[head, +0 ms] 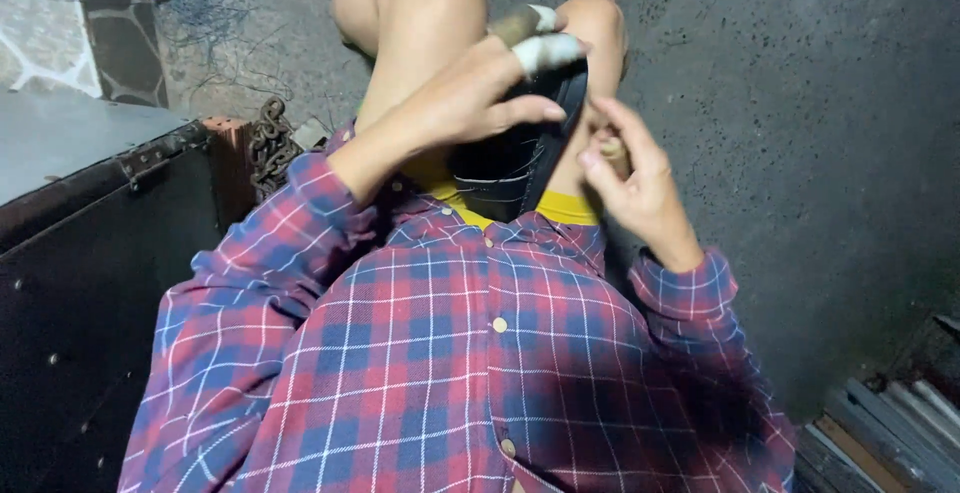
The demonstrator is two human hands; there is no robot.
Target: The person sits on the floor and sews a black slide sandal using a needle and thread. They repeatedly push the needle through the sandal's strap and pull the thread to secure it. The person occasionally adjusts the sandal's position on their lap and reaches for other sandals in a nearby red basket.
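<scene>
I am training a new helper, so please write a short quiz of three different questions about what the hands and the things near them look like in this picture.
1. True or false: the left hand has white tape wrapped on two fingers.
2. What does the left hand hold on the person's lap?
A. a black shoe with light stitching
B. a glass bottle
C. a folded newspaper
3. Fill in the missing word: the right hand pinches a small tan tool handle beside the shoe's ____ edge.

Key:
1. True; the taped fingers rest on top of the black shoe.
2. A
3. right
</scene>
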